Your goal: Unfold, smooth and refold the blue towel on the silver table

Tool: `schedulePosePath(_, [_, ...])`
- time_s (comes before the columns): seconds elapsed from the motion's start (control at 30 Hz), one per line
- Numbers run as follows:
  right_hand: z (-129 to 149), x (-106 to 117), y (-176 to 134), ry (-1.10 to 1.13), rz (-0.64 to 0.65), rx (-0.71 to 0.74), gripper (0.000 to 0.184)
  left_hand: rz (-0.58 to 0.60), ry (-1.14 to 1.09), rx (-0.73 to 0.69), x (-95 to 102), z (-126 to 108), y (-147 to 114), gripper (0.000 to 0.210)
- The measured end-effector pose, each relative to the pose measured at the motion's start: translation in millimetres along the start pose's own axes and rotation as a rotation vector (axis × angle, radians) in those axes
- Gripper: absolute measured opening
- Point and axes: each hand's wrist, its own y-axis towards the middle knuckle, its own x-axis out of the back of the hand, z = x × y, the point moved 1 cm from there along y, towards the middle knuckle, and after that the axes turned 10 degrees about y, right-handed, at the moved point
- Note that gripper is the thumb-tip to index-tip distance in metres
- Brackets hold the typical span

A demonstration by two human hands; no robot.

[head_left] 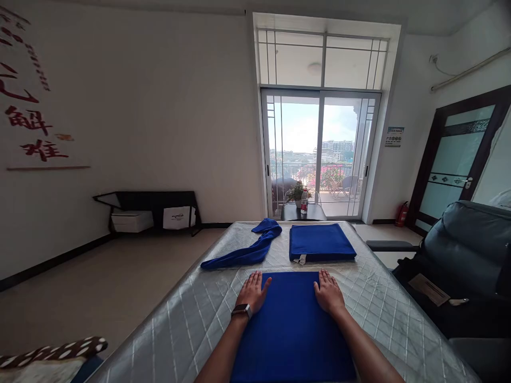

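On quilted table | left hand, right hand spread flat, pinning blue cloth smooth | 2 more cloths beyond: folded towel, crumpled towel

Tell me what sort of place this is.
Probably a room in a flat or home: a quilted mattress with blue towels, a sliding glass balcony door, a dark armchair. Both hands rest flat on the nearest towel.

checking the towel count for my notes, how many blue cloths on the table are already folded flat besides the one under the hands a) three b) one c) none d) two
b, one folded blue towel lies flat beyond the right hand; the other blue towel is loosely bunched, left of it.
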Motion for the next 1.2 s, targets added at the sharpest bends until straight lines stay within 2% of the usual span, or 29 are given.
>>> schedulePosePath(0.3, [10, 11, -9, -0.03, -0.051, 0.038, 0.062, 0.0, -0.001, 0.009, 6.5, -3, -6, 0.084])
schedulePosePath(0.43, [11, 10, -24, -0.022, -0.014, 0.086, 0.062, -0.003, 0.004, 0.013, 6.4, -4, -5, 0.082])
schedulePosePath(0.67, [4, 0, -48, -0.009, 0.051, 0.011, 0.07, -0.002, 0.024, 0.01, 2.4, -2, -4, 0.082])
schedulePosePath(0.9, [4, 4, -51, 0.029, 0.054, 0.005, 0.071, -0.009, 0.097, 0.011, 3.7, -6, -4, 0.079])
schedulePosePath(1.03, [5, 5, -53, 0.047, 0.044, -0.01, 0.071, -0.031, 0.125, 0.047, 11.5, -8, -7, 0.078])
schedulePosePath(1.13, [5, 6, -53, 0.057, 0.04, -0.007, 0.071, -0.08, 0.137, 0.045, 22.8, -23, -13, 0.073])
schedulePosePath(1.2, [5, 6, -53, 0.062, 0.039, -0.003, 0.07, -0.083, 0.103, -0.019, 28.6, -49, -20, 0.074])
